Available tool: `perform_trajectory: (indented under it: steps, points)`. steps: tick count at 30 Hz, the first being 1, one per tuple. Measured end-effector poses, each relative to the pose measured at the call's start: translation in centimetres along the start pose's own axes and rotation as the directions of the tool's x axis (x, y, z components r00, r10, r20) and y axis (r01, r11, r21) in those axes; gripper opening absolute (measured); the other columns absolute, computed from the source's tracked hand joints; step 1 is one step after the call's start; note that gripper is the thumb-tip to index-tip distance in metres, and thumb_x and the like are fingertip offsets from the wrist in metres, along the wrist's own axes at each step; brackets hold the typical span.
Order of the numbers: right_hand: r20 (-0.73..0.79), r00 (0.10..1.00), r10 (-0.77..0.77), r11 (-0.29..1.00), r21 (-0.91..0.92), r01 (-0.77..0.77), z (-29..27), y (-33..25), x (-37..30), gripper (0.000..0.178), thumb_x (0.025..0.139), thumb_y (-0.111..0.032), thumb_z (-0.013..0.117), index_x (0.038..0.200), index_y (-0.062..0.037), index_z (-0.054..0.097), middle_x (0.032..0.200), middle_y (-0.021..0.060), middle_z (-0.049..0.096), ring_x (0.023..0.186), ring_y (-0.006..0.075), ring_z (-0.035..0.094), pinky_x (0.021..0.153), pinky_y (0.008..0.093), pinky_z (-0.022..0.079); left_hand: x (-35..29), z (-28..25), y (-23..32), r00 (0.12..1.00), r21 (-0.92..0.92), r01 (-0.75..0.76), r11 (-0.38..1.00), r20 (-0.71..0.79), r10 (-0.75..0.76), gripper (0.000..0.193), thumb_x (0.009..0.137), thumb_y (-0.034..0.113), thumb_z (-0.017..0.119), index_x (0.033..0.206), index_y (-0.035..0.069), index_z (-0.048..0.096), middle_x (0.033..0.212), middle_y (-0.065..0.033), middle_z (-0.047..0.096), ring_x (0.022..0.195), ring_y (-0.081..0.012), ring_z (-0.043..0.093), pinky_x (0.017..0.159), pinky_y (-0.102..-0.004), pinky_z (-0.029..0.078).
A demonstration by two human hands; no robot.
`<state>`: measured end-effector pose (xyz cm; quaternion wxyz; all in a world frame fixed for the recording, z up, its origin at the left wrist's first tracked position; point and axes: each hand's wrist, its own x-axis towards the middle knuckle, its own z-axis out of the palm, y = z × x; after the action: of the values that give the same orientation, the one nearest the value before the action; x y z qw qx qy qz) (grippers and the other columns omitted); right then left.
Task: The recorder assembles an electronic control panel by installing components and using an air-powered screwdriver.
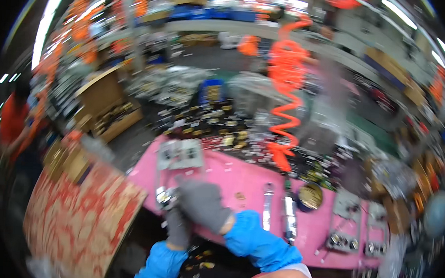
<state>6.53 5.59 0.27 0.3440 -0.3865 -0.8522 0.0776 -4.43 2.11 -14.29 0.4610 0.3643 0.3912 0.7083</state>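
Both my hands wear grey gloves with blue sleeve covers, and motion smears them. My left hand [178,229] grips the near end of a grey frame-like assembly [179,159] with dark openings at its far end. A shiny round metal fitting [164,195] shows at the near end, beside my fingers. My right hand [204,203] is curled closed over the same assembly's right side. Whatever lies between its fingers is hidden. The assembly rests partly on a pink work surface [245,176].
Two similar grey assemblies [345,220] lie at the right. An orange coiled hose [287,71] hangs down to a slim tool [289,219], near a silver bar [268,205] and a round tin [310,196]. Many small parts fill the back. A patterned board [80,217] stands at left.
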Motion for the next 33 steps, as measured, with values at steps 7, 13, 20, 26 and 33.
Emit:
perform_trajectory:
  steps: [7, 13, 20, 26, 33]
  points:
    - [0.002, 0.998, -0.065, 0.995, -0.081, 0.065, -1.6, 3.0, -0.6, 0.013, 0.084, -0.02, 0.061, 0.096, -0.0135, 0.064, 0.068, 0.0141, 0.064, 0.062, 0.0344, 0.063, 0.052, 0.0441, 0.047, 0.0, 3.7, 2.1, 0.971, -0.137, 0.144, 0.98, 0.21, -0.113, 0.031, 0.103, 0.023, 0.038, 0.122, 0.003, 0.051, 0.109, -0.004, 0.057, 0.099, -0.0119, 0.054, 0.09, -0.0277, 0.047]
    - [0.142, 0.987, 0.07, 0.993, -0.099, -0.057, -0.5, 3.9, 0.0, 0.02, 0.09, -0.02, 0.056, 0.105, -0.0071, 0.06, 0.092, 0.0188, 0.066, 0.077, 0.0382, 0.063, 0.064, 0.046, 0.049, 0.6, 2.4, -1.6, 0.996, 0.093, -0.054, 0.994, -0.062, 0.06, 0.041, 0.099, 0.043, 0.046, 0.119, 0.008, 0.051, 0.108, -0.0006, 0.056, 0.095, -0.0084, 0.051, 0.082, -0.0262, 0.046]
    - [0.178, 0.984, -0.025, 0.996, -0.076, 0.039, -1.1, 1.8, -0.7, 0.021, 0.087, -0.021, 0.058, 0.101, -0.0056, 0.059, 0.091, 0.0178, 0.063, 0.081, 0.0374, 0.062, 0.068, 0.0459, 0.048, 1.7, 1.2, -2.9, 0.999, 0.0, 0.035, 0.999, 0.023, -0.035, 0.032, 0.1, 0.037, 0.047, 0.119, 0.011, 0.052, 0.102, 0.0009, 0.058, 0.093, -0.0082, 0.054, 0.081, -0.0259, 0.046]
    - [0.158, 0.987, -0.023, 0.991, -0.124, 0.043, -1.9, 1.2, -0.5, 0.021, 0.083, -0.031, 0.065, 0.088, -0.0108, 0.063, 0.069, 0.0153, 0.063, 0.066, 0.0354, 0.064, 0.056, 0.0471, 0.048, 0.9, 1.9, -1.5, 0.995, -0.203, 0.087, 0.975, 0.068, -0.075, 0.033, 0.104, 0.023, 0.036, 0.129, 0.006, 0.048, 0.12, -0.0051, 0.055, 0.108, -0.0134, 0.052, 0.095, -0.0303, 0.044]
    - [0.139, 0.984, 0.114, 0.993, -0.044, -0.109, -0.6, 1.8, -0.7, 0.02, 0.083, -0.027, 0.061, 0.095, -0.0116, 0.061, 0.072, 0.0122, 0.065, 0.065, 0.0341, 0.065, 0.056, 0.048, 0.05, -0.2, 2.4, 1.6, 0.962, 0.565, -0.271, 0.779, 0.158, 0.22, 0.029, 0.098, 0.015, 0.039, 0.115, 0.002, 0.059, 0.105, -0.0108, 0.064, 0.096, -0.0198, 0.06, 0.089, -0.0329, 0.048]
